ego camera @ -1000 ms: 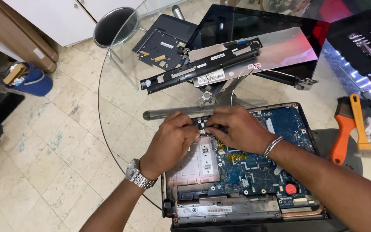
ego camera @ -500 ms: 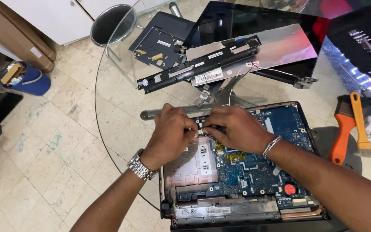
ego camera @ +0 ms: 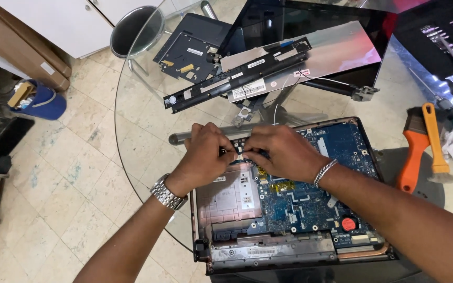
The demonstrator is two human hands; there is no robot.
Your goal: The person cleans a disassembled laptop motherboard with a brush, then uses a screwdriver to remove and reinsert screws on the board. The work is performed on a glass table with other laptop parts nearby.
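A round glass table [ego camera: 132,120] carries an opened laptop base [ego camera: 289,209], its near edge cut off by the frame. Beyond the base lie a detached screen [ego camera: 310,47] and a long black bar [ego camera: 232,81]. Right of the base rest two orange-handled brushes [ego camera: 420,141]. At the base's far edge, the left hand [ego camera: 205,152] and right hand [ego camera: 279,152] meet, fingertips pinching a small part [ego camera: 238,149], mostly hidden.
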